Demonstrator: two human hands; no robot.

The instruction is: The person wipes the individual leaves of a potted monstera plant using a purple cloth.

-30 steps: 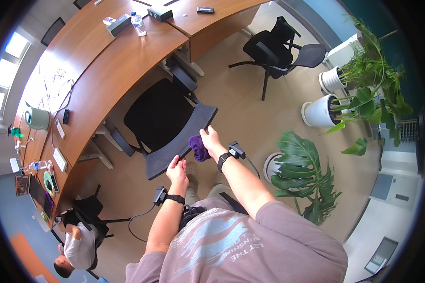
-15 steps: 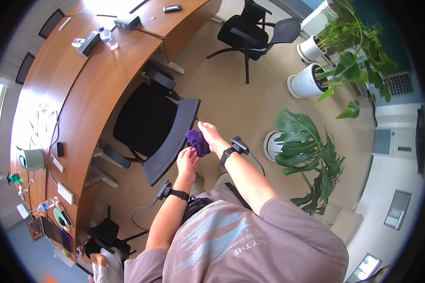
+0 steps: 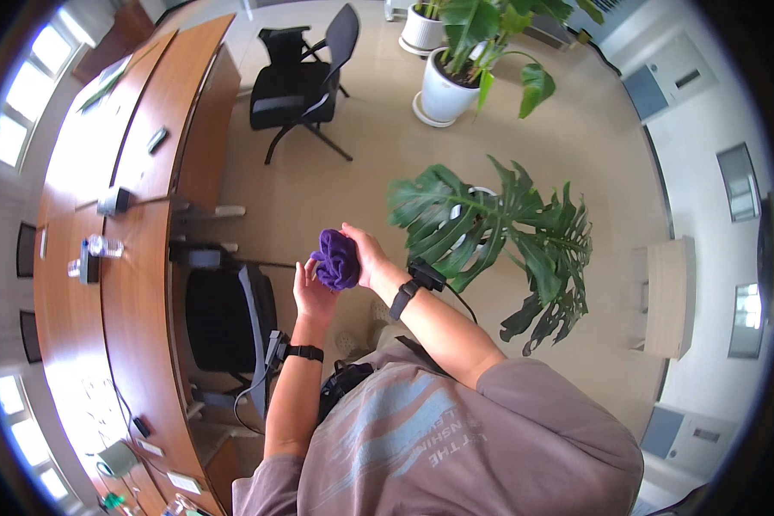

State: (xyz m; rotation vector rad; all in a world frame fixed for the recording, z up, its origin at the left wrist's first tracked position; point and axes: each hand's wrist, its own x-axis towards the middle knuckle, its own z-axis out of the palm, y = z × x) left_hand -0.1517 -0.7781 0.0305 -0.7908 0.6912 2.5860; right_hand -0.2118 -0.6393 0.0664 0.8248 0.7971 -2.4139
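Observation:
A bunched purple cloth (image 3: 339, 260) is held in front of my body at about waist height, crumpled into a loose ball. My right hand (image 3: 367, 256) grips its right side, the thumb side partly hidden behind the folds. Beside its lower left edge is my left hand (image 3: 315, 295), palm facing the cloth and fingers stretched and apart. The fingertips come up to the cloth, touching it or nearly so. Both wrists wear black straps with small dark devices and cables.
A long wooden desk (image 3: 146, 335) runs along the left, with a water bottle (image 3: 106, 247) on it. Close by on the left stands a black chair (image 3: 219, 318); another chair (image 3: 297, 95) is farther off. A large-leaved plant (image 3: 490, 219) stands ahead right, near a white-potted plant (image 3: 447, 90).
My view has turned to the right, so the desk and near chair sit farther left and the plant is closer ahead. The cloth looks rounder, and my left fingers are more stretched out.

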